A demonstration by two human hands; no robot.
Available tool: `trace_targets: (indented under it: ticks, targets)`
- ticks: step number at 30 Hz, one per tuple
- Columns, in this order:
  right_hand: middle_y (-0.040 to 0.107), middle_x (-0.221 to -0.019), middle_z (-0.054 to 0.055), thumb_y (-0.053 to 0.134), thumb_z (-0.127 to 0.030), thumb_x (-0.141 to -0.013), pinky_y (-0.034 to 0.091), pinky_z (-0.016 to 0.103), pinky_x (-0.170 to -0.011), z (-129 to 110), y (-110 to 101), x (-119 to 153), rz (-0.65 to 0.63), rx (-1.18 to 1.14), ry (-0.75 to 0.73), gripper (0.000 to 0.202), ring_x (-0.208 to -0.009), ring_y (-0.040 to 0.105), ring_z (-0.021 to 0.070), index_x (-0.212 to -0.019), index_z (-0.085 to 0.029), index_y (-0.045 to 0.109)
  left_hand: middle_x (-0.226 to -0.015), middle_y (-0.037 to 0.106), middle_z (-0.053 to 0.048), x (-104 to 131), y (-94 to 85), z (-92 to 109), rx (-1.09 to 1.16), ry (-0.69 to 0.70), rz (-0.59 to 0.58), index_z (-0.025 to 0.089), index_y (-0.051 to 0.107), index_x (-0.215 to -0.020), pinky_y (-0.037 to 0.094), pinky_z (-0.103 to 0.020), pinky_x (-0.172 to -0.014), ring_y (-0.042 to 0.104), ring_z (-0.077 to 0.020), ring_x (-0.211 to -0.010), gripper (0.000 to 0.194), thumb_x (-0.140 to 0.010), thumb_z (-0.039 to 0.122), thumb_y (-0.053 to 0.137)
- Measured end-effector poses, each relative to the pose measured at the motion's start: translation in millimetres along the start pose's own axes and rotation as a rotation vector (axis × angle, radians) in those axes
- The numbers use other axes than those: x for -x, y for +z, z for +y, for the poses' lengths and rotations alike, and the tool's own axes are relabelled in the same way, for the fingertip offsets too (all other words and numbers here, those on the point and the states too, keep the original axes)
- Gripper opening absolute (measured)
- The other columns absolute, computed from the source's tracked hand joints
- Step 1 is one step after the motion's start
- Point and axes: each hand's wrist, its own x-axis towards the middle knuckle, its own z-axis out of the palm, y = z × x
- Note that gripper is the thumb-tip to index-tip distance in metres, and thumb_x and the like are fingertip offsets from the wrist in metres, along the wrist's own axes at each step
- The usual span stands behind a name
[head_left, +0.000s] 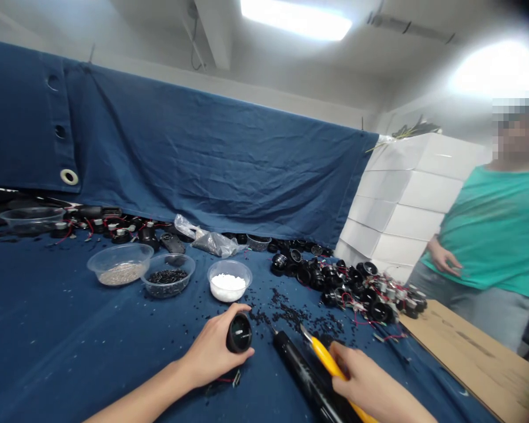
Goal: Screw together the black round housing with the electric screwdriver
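Gripping a black round part [239, 333], the left hand [211, 352] rests; right hand [361, 379] clasps a yellow tool [324, 355].

Left hand [211, 352]: palm covers rear of black round part [239, 333]; only its front face shows. Red wire w/ connector [229, 380] runs under the wrist, origin hidden. Right hand [370, 385]: hides rear of yellow tool [324, 355]; forearm cut by bottom edge. Black cylinder [302, 373]: lower end cut off at bottom edge. Scattered black bits [291, 314]: too small to identify. Person in teal shirt [494, 235]: face blurred, body cut by right edge.
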Motion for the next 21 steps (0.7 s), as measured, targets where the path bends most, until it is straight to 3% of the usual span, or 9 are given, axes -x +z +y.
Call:
trace_targets:
  ticks: [3,5,10,21]
  targets:
    - [0.065,-0.104,0.009,0.040,-0.022,-0.083,0.041,0.029,-0.077,-20,-5,5,0.108,-0.164,-0.063,0.027,-0.089,0.060,0.0210,-0.104,-0.018,0.055,-0.108,0.064,-0.001,0,-0.2,1,0.024,0.017,-0.004,0.026,0.048,-0.121,0.044,-0.032,-0.090,0.062,-0.0220,-0.099,0.058,-0.068,0.025,0.072]
    - [0.064,-0.111,0.008,0.039,-0.025,-0.087,0.041,0.028,-0.083,-39,-7,11,0.122,-0.210,-0.176,0.027,-0.096,0.060,0.0208,-0.109,-0.020,0.054,-0.109,0.064,-0.001,1,0.0,0,0.044,0.036,-0.006,0.026,0.048,-0.121,0.044,-0.031,-0.091,0.062,-0.0215,-0.099,0.059,-0.068,0.024,0.073]
    - [0.064,-0.089,0.003,0.044,-0.017,-0.083,0.039,0.026,-0.067,-78,1,10,0.069,-0.080,-0.357,0.011,-0.076,0.060,0.0188,-0.091,-0.022,0.051,-0.106,0.065,0.000,1,-1.6,3,0.092,0.080,-0.034,0.026,0.047,-0.121,0.045,-0.029,-0.088,0.062,-0.0197,-0.096,0.062,-0.065,0.022,0.075]
    - [0.063,-0.091,0.003,0.046,-0.014,-0.080,0.034,0.027,-0.065,-89,13,-1,0.053,0.032,-0.409,0.016,-0.080,0.061,0.0214,-0.093,-0.022,0.049,-0.104,0.067,0.000,5,-4.1,11,0.160,0.115,-0.055,0.024,0.048,-0.120,0.047,-0.028,-0.084,0.064,-0.0184,-0.091,0.064,-0.063,0.023,0.078]
